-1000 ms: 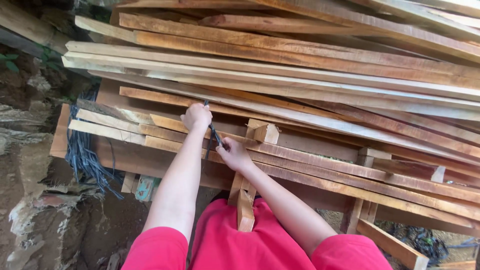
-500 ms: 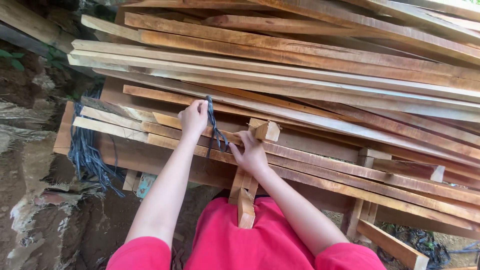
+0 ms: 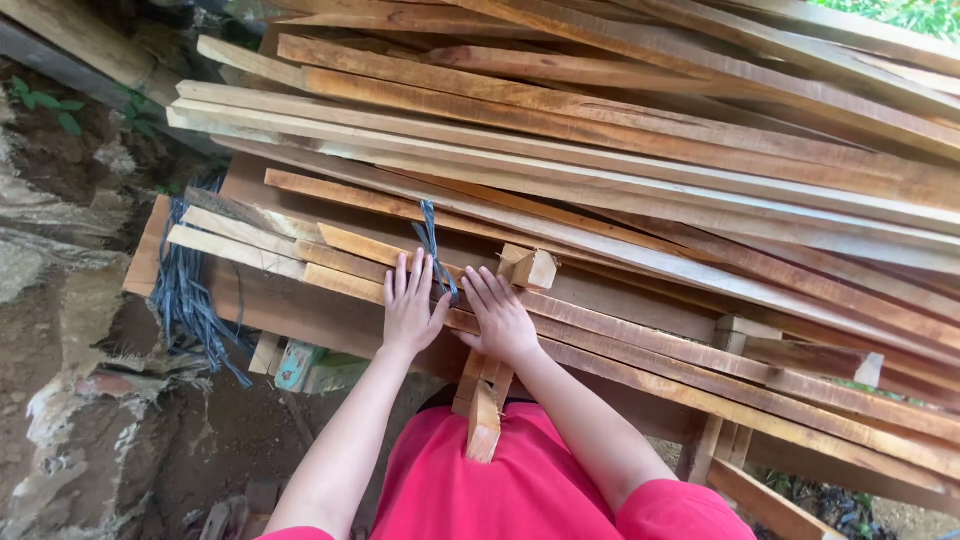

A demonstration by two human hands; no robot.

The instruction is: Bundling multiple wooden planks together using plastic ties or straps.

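Head view, near the middle of the frame: the left hand lies flat with its fingers spread and straight, palm down on the long wooden slats, gripping nothing. Just beside it, the right hand also rests palm down with loose, extended fingers on the same slats, closed around nothing. Between the two hands runs a dark blue strap, passing up over the slats from the gap between the thumbs; whether either thumb touches it cannot be told. A small wooden block sits just above the right hand's fingertips. More dark strapping hangs in a loose bundle at the left end of the slats. Above, a big pile of planks fills the upper frame. Bare rock and soil lie at the left edge.
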